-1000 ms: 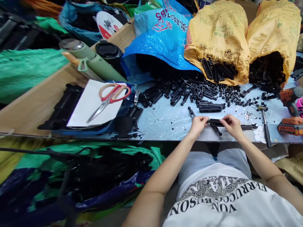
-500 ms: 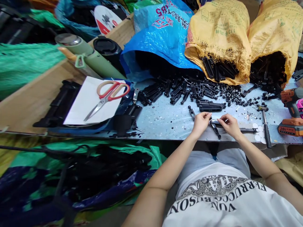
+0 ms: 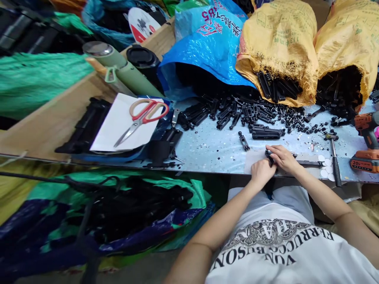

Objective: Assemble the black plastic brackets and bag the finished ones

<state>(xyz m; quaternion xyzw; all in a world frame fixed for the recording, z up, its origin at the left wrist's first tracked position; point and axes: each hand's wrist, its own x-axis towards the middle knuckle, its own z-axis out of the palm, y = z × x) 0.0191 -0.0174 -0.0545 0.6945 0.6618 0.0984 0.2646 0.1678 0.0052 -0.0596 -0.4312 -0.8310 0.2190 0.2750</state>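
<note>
Close together at the table's front edge, both hands are closed on a small black plastic part [image 3: 269, 154]. My left hand [image 3: 262, 173] grips its near end, which is mostly covered by the fingers. From the right, my right hand [image 3: 282, 157] presses its fingers onto the same part. A long black bar [image 3: 309, 163] lies to the right of the hands, its left end hidden under the right hand. One loose black link [image 3: 244, 141] rests on the table up and left of the hands. Behind them lies a stack of black bars [image 3: 268, 132].
A hammer [image 3: 334, 157], white round discs [image 3: 326, 169] and a cordless drill [image 3: 367, 142] are at the right. Black parts [image 3: 231, 110] and pins [image 3: 291, 118] heap before the blue bag [image 3: 204, 51] and yellow sacks [image 3: 278, 47]. Scissors [image 3: 142, 116] lie on white paper at left.
My hands have come together; the left moved nearer the table edge, the right slid left over it. The black part between them turned and is now largely covered. The whole view shifted slightly.
</note>
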